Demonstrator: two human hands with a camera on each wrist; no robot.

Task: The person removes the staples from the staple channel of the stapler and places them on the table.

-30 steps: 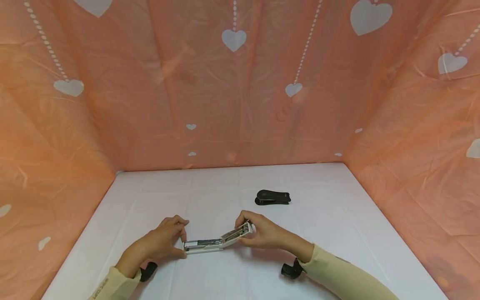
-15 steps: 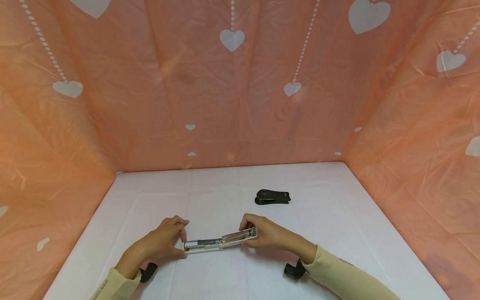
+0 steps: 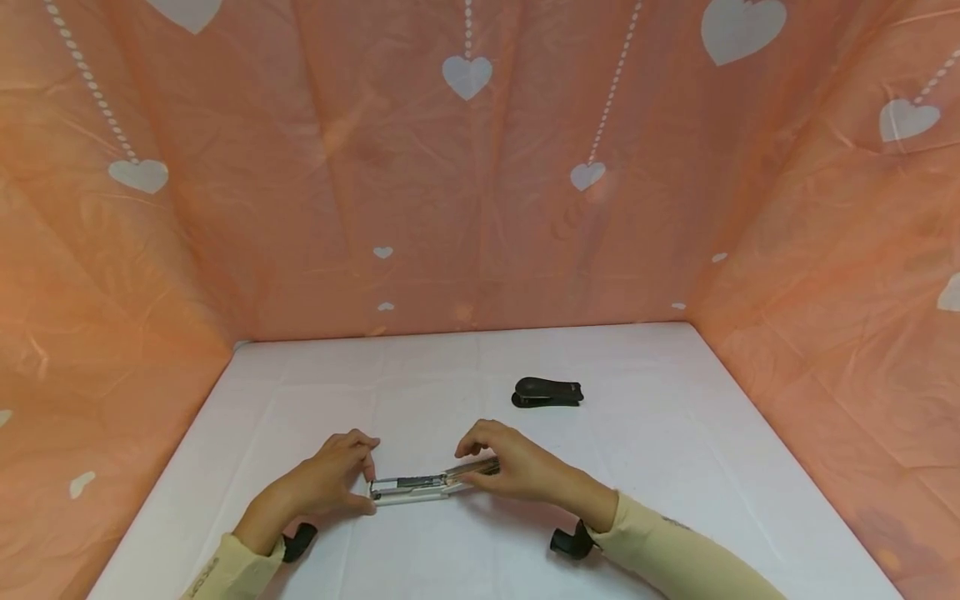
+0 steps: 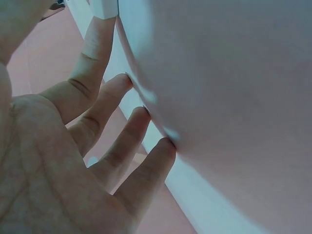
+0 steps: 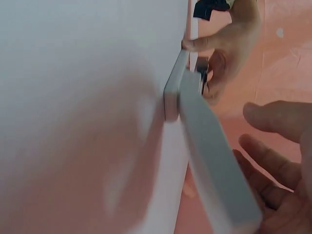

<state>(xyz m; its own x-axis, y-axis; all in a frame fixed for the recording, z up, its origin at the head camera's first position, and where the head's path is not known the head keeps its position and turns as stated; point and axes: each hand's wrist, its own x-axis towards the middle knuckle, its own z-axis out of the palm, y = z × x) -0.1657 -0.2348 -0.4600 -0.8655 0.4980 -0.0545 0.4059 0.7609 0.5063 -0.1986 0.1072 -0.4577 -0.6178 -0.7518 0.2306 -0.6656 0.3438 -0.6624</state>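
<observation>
On the near worktop, the left hand is pinching the left end of an unfolded stapler; around its right end the right hand is gaping between thumb and forefinger, hold unclear.

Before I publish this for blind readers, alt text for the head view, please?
Left hand pinches one end of an opened white stapler on a white table, right hand at its raised end. A black stapler lies beyond, before an orange heart-patterned curtain.
</observation>
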